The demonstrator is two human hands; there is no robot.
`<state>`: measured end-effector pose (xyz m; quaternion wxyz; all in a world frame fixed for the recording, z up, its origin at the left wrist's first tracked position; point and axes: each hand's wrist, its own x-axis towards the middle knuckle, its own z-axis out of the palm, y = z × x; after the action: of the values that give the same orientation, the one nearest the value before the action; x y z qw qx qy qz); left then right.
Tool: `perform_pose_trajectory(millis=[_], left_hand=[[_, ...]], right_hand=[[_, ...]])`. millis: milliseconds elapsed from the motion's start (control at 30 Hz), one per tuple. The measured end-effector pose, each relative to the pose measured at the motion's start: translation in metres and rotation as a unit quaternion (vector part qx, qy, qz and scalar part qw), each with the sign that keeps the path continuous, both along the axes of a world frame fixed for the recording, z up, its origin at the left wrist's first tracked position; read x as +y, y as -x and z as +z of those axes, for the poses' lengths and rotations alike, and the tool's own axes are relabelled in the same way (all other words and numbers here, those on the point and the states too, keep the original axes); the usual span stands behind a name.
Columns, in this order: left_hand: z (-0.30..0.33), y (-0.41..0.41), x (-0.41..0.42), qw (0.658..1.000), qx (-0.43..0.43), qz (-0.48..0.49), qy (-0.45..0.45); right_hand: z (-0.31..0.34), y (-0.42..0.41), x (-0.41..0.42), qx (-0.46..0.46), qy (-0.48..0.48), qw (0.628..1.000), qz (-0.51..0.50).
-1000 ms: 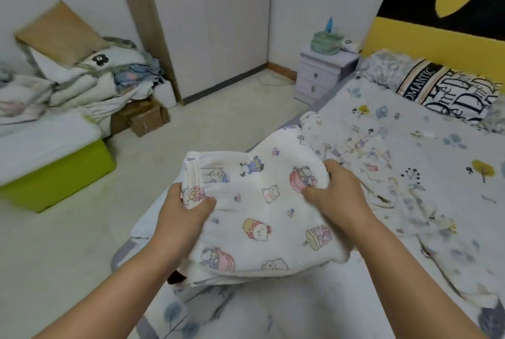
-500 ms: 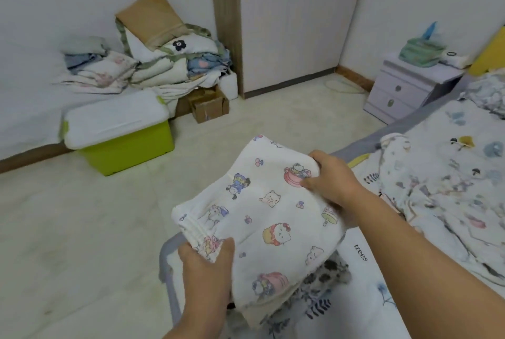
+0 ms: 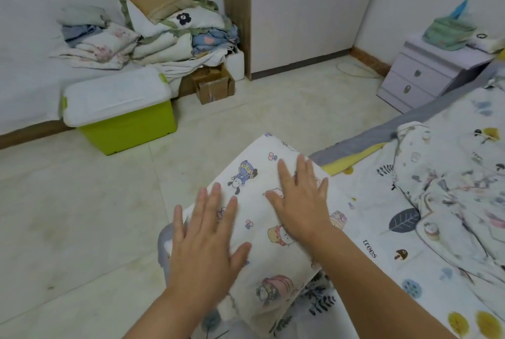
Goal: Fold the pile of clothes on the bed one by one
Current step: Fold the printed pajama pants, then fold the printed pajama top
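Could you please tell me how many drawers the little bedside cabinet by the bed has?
2. The upper drawer sits just under the top of the bedside cabinet, and the lower drawer is directly beneath it. The bed hides the cabinet's right part.

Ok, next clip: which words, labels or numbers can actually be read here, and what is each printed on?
"trees": black lettering on the white leaf-print bed sheet, right of the forearm.
Small dark marks on the crumpled white patterned garment: too blurred to read.
Nothing else legible.
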<state>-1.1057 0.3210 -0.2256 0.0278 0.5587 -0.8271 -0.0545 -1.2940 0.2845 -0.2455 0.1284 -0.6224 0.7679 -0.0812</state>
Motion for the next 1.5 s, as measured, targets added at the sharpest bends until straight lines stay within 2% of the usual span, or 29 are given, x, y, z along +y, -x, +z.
perform_pose_trajectory(millis=[33,133,233,367,600,767,1033,1267,1500], left_hand=[[0.000,0.002,-0.005,0.996,-0.045,-0.016,-0.069],[-0.008,-0.003,-0.019,0.977,-0.115,-0.013,-0.177],[-0.002,-0.002,-0.023,0.971,-0.125,-0.016,-0.202],[0.015,0.004,-0.022,0.973,-0.128,-0.009,-0.193],[0.043,0.028,-0.019,0.992,-0.067,-0.041,-0.103],[0.061,0.066,-0.007,0.992,0.003,-0.103,-0.072],[0.069,0.153,0.044,0.960,0.073,-0.236,-0.130],[0.053,0.235,0.084,0.932,0.025,-0.331,-0.149],[-0.001,0.320,0.108,0.914,-0.072,-0.378,-0.131]], right_hand=[[-0.004,-0.002,0.001,0.008,-0.030,0.999,0.020],[-0.013,-0.004,0.001,0.023,-0.065,0.997,0.035],[-0.009,-0.005,-0.002,0.017,-0.075,0.996,0.038],[0.008,-0.003,-0.001,-0.031,-0.067,0.997,0.025],[0.049,0.010,0.030,-0.081,-0.014,0.996,-0.018],[0.065,0.037,0.078,-0.052,0.005,0.998,-0.038],[0.072,0.100,0.177,-0.053,-0.074,0.986,-0.138],[0.060,0.171,0.260,-0.035,-0.122,0.965,-0.231],[-0.001,0.246,0.325,-0.029,-0.184,0.934,-0.304]])
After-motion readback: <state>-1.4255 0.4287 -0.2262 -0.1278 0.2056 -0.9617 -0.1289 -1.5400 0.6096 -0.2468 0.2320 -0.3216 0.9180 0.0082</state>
